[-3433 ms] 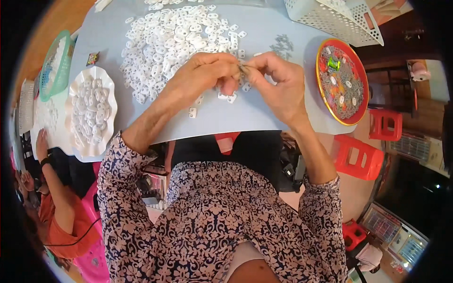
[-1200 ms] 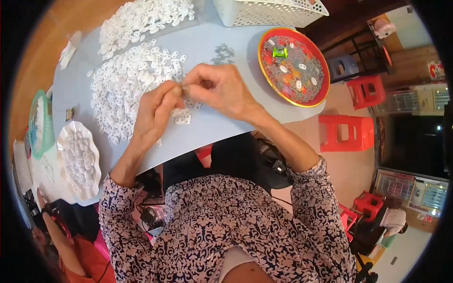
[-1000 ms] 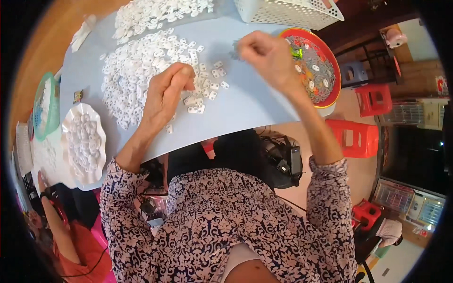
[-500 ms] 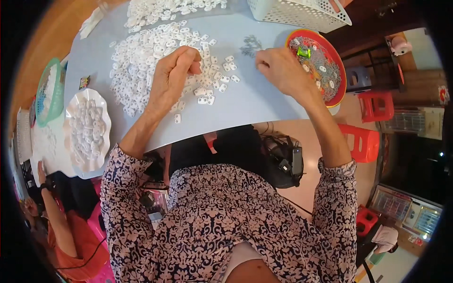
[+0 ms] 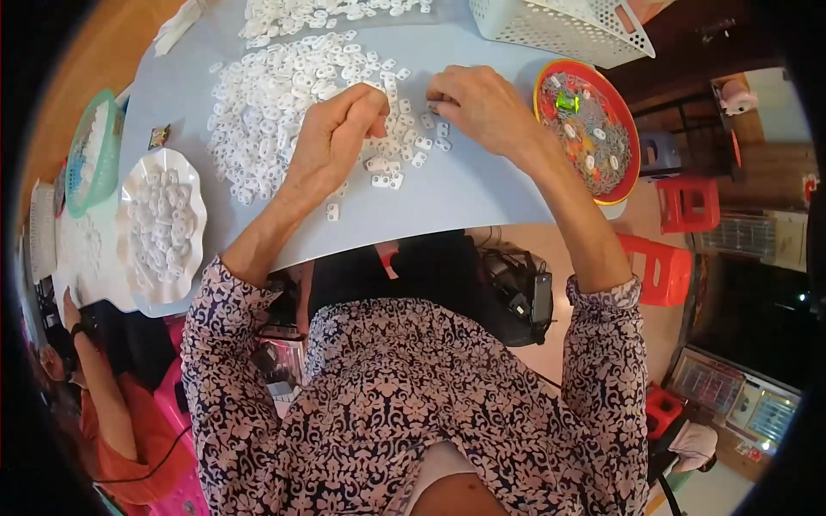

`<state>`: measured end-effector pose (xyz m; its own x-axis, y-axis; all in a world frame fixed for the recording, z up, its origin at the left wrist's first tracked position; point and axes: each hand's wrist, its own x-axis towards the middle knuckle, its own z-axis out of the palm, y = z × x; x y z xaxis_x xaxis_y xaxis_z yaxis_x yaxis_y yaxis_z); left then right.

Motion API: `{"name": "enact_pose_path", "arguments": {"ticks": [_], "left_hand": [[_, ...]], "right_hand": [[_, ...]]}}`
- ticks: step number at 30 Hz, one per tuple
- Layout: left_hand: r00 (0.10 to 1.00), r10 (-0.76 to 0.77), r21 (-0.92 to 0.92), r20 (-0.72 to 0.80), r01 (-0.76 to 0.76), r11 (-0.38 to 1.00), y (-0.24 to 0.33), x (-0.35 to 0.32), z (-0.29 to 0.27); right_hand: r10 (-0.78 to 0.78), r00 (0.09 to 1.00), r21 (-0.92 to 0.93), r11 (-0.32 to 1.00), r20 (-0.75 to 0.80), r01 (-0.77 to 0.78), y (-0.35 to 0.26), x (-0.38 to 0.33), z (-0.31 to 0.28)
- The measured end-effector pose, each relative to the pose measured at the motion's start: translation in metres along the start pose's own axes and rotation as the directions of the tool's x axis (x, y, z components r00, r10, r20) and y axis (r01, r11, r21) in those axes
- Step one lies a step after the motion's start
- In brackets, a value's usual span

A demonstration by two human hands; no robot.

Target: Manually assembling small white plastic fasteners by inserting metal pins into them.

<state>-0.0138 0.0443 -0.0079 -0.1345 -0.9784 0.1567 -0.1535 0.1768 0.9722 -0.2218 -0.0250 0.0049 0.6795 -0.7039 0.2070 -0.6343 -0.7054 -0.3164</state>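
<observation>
Returning from the red tray (image 5: pixel 632 138), right hand (image 5: pixel 482 103) now pinches, fingers together, at loose white plastic pieces (image 5: pixel 404 146) on the table (image 5: pixel 482 193); left hand (image 5: pixel 331 138) stays curled over the pile, grip hidden. Another pickup seems underway.

Small white plastic pieces (image 5: pixel 284 95), flat and oblong with holes, lie in a loose heap on the pale blue table top, spread from the far left toward the middle. The heap thins out at its near edge into scattered singles; one stray piece (image 5: pixel 332 211) lies apart, closer to the table's near edge. A small cluster of the same pieces (image 5: pixel 385 172) sits just below the left hand (image 5: pixel 331 138), which rests curled on the heap's right edge, fingertips on the pieces. The right hand (image 5: pixel 482 103) lies palm down just beside, fingertips touching a few loose pieces (image 5: pixel 439 133) between the two hands.
</observation>
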Motion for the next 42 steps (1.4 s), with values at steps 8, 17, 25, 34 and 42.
{"name": "enact_pose_path", "arguments": {"ticks": [8,17,25,34,42], "left_hand": [[0.999,0.03,0.02,-0.019,-0.029,0.999,-0.006,-0.001,0.0],[1.0,-0.008,-0.123,0.018,0.01,0.992,-0.002,0.0,0.006],[1.0,-0.026,-0.166,0.001,0.026,0.986,-0.003,0.001,0.002],[1.0,-0.019,-0.185,0.022,0.023,0.982,-0.004,0.003,-0.001],[0.997,-0.081,-0.185,-0.013,0.077,0.98,-0.004,0.0,0.001]], "right_hand": [[0.166,0.981,0.201,0.962,0.104,-0.184,-0.004,0.002,-0.004],[0.399,0.896,0.921,0.239,0.195,-0.307,-0.032,0.001,0.012],[0.366,0.925,0.886,0.39,0.101,-0.251,-0.038,0.004,0.008],[0.331,0.939,0.833,0.542,-0.096,-0.106,-0.043,0.005,0.013],[0.014,0.921,0.421,0.892,-0.388,0.164,-0.046,0.003,0.016]]}}
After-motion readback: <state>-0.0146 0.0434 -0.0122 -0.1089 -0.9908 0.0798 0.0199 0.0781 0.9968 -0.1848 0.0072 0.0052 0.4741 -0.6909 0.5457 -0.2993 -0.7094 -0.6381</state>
